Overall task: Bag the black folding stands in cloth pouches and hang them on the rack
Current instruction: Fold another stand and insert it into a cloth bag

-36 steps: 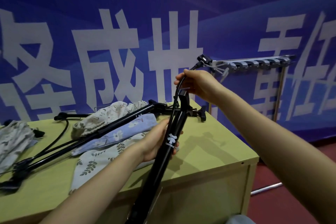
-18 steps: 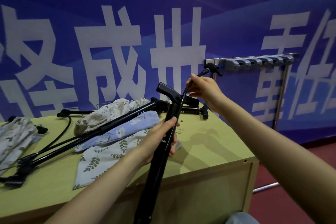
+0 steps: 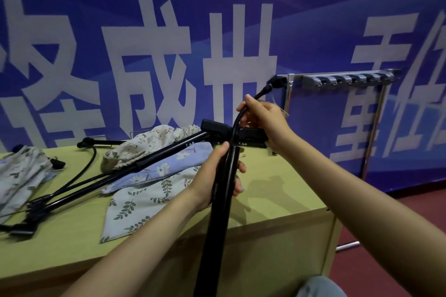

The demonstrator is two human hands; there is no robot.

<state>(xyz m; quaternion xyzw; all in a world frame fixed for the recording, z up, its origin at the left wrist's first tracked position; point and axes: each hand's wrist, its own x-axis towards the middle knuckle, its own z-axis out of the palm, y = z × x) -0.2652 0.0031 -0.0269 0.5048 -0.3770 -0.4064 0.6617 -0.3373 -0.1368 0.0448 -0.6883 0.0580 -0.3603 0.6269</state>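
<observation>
My left hand (image 3: pixel 218 176) grips the upright tube of a black folding stand (image 3: pixel 217 212) in front of the table. My right hand (image 3: pixel 263 118) holds that stand's bendy black neck (image 3: pixel 261 90) near its top, above the clamp head (image 3: pixel 218 128). A second black stand (image 3: pixel 96 182) lies slanted across the table over the cloth pouches. A leaf-print pouch (image 3: pixel 147 202), a blue flowered pouch (image 3: pixel 166 169) and a beige flowered pouch (image 3: pixel 144 144) lie heaped together. The rack (image 3: pixel 347 79) with grey hooks stands behind, to the right.
The yellow-green table (image 3: pixel 277 195) ends at its right edge near the rack's chrome post (image 3: pixel 372 132). Another pale pouch (image 3: pixel 21 176) lies at the far left. A blue banner with large white characters fills the background. Red floor shows at the right.
The stand's neck has been bent further up and right, toward the rack. My right hand rose slightly with it; my left hand keeps its grip on the tube.
</observation>
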